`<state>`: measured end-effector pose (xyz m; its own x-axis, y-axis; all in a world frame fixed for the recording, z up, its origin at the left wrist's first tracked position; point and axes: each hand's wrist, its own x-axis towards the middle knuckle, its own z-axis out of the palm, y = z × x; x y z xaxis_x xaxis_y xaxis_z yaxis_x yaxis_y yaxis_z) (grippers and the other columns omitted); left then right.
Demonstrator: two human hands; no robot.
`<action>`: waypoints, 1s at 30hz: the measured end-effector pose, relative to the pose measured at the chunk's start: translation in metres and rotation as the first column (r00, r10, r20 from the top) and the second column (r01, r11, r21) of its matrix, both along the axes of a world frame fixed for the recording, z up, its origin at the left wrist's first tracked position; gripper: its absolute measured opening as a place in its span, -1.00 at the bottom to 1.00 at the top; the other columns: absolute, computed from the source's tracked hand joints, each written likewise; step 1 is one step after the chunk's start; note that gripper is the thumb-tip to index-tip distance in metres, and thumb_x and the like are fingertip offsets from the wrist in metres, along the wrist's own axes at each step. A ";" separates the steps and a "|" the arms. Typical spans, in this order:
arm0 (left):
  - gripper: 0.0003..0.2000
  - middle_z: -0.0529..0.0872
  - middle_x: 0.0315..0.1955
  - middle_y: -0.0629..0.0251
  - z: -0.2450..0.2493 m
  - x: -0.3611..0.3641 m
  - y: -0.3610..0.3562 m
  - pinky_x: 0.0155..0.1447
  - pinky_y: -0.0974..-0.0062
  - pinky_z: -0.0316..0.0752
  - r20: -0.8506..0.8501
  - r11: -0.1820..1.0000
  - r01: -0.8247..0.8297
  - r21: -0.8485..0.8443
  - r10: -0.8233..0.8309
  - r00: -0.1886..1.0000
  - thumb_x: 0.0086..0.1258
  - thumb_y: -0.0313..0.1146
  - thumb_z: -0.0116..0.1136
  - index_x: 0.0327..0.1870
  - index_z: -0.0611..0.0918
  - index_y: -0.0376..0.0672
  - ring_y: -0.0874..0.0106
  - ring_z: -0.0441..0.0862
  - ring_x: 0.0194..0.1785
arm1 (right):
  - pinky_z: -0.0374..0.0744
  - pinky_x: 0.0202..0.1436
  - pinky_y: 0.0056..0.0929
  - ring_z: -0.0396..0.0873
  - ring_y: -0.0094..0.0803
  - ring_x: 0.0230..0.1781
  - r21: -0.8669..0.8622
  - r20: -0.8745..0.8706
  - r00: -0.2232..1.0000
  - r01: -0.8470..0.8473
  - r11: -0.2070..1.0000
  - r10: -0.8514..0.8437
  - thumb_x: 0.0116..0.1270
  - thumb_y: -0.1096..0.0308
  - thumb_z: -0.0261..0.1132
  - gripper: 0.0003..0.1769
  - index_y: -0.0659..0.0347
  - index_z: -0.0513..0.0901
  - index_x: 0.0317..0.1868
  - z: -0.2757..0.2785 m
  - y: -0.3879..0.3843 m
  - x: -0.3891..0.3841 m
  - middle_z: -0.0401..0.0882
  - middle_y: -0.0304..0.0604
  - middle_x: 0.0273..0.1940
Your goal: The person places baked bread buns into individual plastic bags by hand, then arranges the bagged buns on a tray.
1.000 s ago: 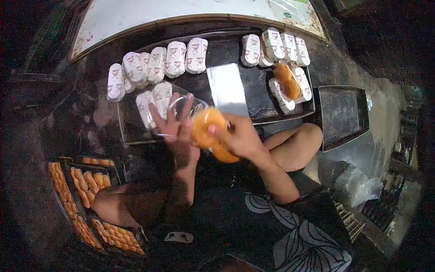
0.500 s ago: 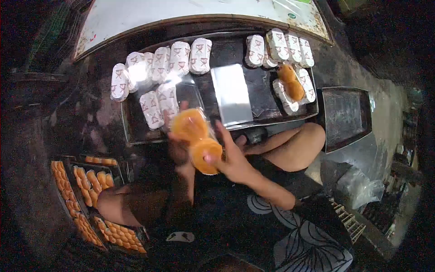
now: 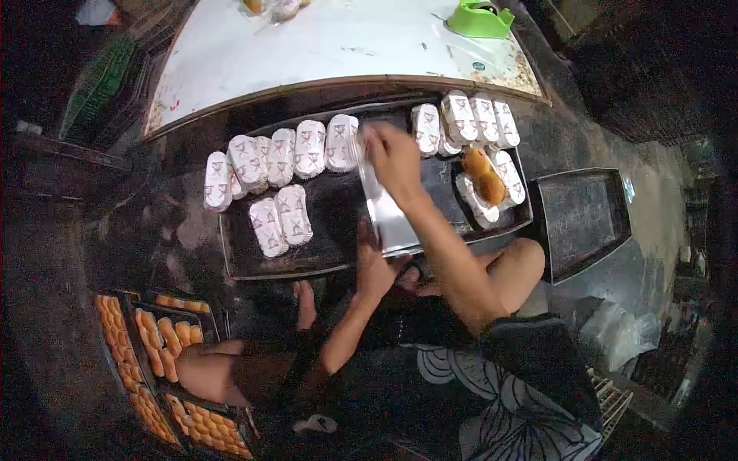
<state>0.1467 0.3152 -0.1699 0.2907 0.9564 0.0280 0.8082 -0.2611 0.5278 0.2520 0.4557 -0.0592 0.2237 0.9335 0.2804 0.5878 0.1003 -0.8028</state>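
A shiny, flat rectangular stack, seemingly clear plastic point(image 3: 392, 223), lies in the middle of a dark metal tray point(image 3: 330, 257). Over its far left corner is my right hand point(image 3: 396, 165), fingers bent down and blurred; whatever they pinch is hidden. My left hand point(image 3: 374, 265) is at the stack's near left corner, fingers stretched along the edge and thumb apart. White paper-wrapped packs with brown print point(image 3: 310, 150) stand left of my right hand, and similar packs point(image 3: 460, 119) stand to its right. A brown two-lobed bun point(image 3: 484, 177) lies on packs at the right.
A white table point(image 3: 307, 54) with a green plastic object point(image 3: 480, 19) stands beyond. Another dark tray point(image 3: 584, 219) is at right, above crumpled clear plastic point(image 3: 619, 334). Trays of golden buns point(image 3: 207, 422) sit at lower left. My knees flank the near side.
The two-lobed bun in clear wrap that I held is out of my hands; where it lies is not visible. Both hands moved to the shiny stack, the right one farther out. The view tilted up.
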 end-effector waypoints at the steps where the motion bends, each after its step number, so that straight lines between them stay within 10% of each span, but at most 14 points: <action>1: -0.43 0.42 -0.01 0.01 -0.026 0.001 0.001 -0.05 0.36 0.40 0.001 1.000 -0.006 0.017 0.006 1.000 0.12 -0.21 0.15 0.12 0.31 -0.34 0.22 0.46 0.00 | 0.47 -0.19 -0.44 0.55 -0.13 -0.25 0.256 0.005 1.000 -0.022 0.966 0.022 0.18 0.32 0.15 -0.66 0.30 0.49 -0.05 0.003 0.022 -0.001 0.56 0.08 -0.27; 3: -0.60 0.41 0.01 0.00 -0.067 0.006 0.012 0.03 0.25 0.36 -0.271 0.782 0.280 -0.557 -0.490 0.828 0.11 -0.20 0.11 -0.09 0.47 -0.28 0.14 0.43 0.01 | 0.39 0.03 -0.30 0.42 0.00 -0.02 0.460 0.110 0.992 0.010 0.888 -0.068 0.14 0.31 0.17 -0.56 0.25 0.42 0.05 -0.002 0.028 -0.017 0.43 0.22 -0.05; 6: -0.80 0.54 -0.14 0.07 -0.069 -0.022 0.016 -0.09 0.25 0.43 0.023 0.878 0.130 -0.460 -0.135 0.991 0.11 -0.33 0.07 -0.28 0.54 -0.19 0.14 0.52 -0.14 | 0.30 0.15 -0.33 0.38 -0.14 0.07 -0.341 -0.422 0.878 -0.382 0.859 0.224 0.16 0.07 0.21 -0.40 0.31 0.36 0.10 -0.048 -0.079 -0.005 0.40 0.16 0.02; 8: -0.83 0.58 -0.25 0.12 -0.047 -0.039 0.020 -0.15 0.26 0.44 -0.054 0.899 0.288 -0.330 -0.323 0.945 0.11 -0.34 0.05 -0.30 0.56 -0.17 0.17 0.54 -0.21 | 0.40 0.02 -0.38 0.47 -0.40 -0.09 -0.496 -0.595 0.787 -0.522 0.694 0.167 0.15 0.05 0.21 -0.52 0.29 0.50 -0.09 -0.073 -0.154 0.001 0.54 -0.06 -0.15; 11: -0.86 0.60 -0.44 0.15 -0.041 -0.045 0.026 -0.20 0.25 0.44 -0.029 0.867 0.440 -0.232 -0.458 0.888 0.09 -0.39 0.04 -0.34 0.58 -0.16 0.19 0.56 -0.33 | 0.42 -0.22 -0.41 0.45 -0.44 -0.37 -0.612 -0.491 0.807 -0.587 0.530 0.328 0.18 0.11 0.21 -0.68 0.25 0.52 -0.37 -0.092 -0.212 0.000 0.50 -0.09 -0.45; 13: -0.83 0.55 -0.27 0.07 -0.003 -0.041 0.047 -0.09 0.25 0.40 -0.092 0.729 0.431 -0.532 -0.556 0.826 0.07 -0.44 0.05 -0.29 0.56 -0.20 0.19 0.53 -0.19 | 0.38 -0.31 -0.35 0.42 -0.39 -0.44 -0.728 -0.245 0.943 -0.332 0.600 0.225 0.16 0.07 0.21 -0.61 0.27 0.45 -0.49 -0.077 -0.207 -0.010 0.41 -0.04 -0.54; 17: -0.89 0.60 -0.32 0.13 -0.014 -0.047 0.019 -0.11 0.26 0.41 0.113 0.851 0.488 -0.194 -0.475 0.873 0.11 -0.42 0.03 -0.39 0.60 -0.19 0.16 0.51 -0.12 | 0.35 -0.43 -0.29 0.35 -0.16 -0.55 -0.676 -0.218 0.975 -0.176 0.715 0.034 0.15 0.04 0.21 -0.56 0.28 0.35 -0.54 -0.077 -0.189 -0.012 0.38 0.02 -0.57; 21: -0.88 0.61 -0.37 0.16 0.032 -0.038 0.040 -0.26 0.38 0.45 0.073 0.816 0.280 -0.506 -0.283 0.956 0.07 -0.35 0.16 -0.41 0.60 -0.17 0.22 0.58 -0.28 | 0.39 -0.45 -0.13 0.47 0.01 -0.53 -0.592 0.013 0.979 -0.158 0.790 0.206 0.19 0.10 0.16 -0.62 0.31 0.36 -0.43 -0.094 -0.208 -0.011 0.45 0.12 -0.59; 23: -0.87 0.61 -0.41 0.16 0.039 -0.029 0.029 -0.32 0.40 0.44 0.155 0.807 0.309 -0.504 -0.268 0.951 0.07 -0.34 0.18 -0.40 0.61 -0.17 0.25 0.60 -0.37 | 0.39 -0.48 -0.10 0.47 0.06 -0.52 -0.374 -0.141 0.983 0.054 0.926 -0.114 0.24 0.24 0.09 -0.74 0.32 0.36 -0.36 -0.098 -0.203 -0.013 0.44 0.10 -0.60; 25: -0.87 0.63 -0.41 0.22 0.051 -0.020 0.018 -0.28 0.51 0.44 0.376 0.893 0.273 -0.358 -0.130 0.918 0.03 -0.42 0.21 -0.38 0.63 -0.18 0.35 0.59 -0.34 | 0.39 -0.54 -0.09 0.49 -0.02 -0.57 -0.331 -0.041 0.995 0.070 0.941 -0.089 0.27 0.37 -0.02 -0.82 0.34 0.35 -0.23 -0.079 -0.192 -0.010 0.45 0.05 -0.61; 28: -0.89 0.59 -0.46 0.31 0.056 -0.012 0.012 -0.29 0.54 0.42 0.435 0.987 0.086 -0.139 -0.017 0.900 0.00 -0.45 0.24 -0.42 0.64 -0.19 0.41 0.53 -0.36 | 0.44 -0.54 -0.17 0.53 -0.17 -0.57 -0.665 -0.471 0.853 -0.176 0.726 -0.225 0.25 0.45 -0.07 -0.70 0.34 0.34 -0.01 -0.048 -0.164 0.008 0.50 -0.05 -0.57; 30: -0.79 0.56 -0.33 0.27 0.061 -0.008 -0.004 -0.24 0.51 0.43 0.444 0.984 0.122 -0.126 -0.054 0.894 0.08 -0.39 0.21 -0.24 0.60 -0.15 0.41 0.51 -0.31 | 0.52 -0.15 -0.34 0.52 -0.29 -0.23 -0.621 -0.783 0.378 -0.425 0.658 -0.495 0.36 0.21 -0.09 -0.54 0.15 0.19 0.23 -0.049 -0.145 0.029 0.54 -0.06 -0.23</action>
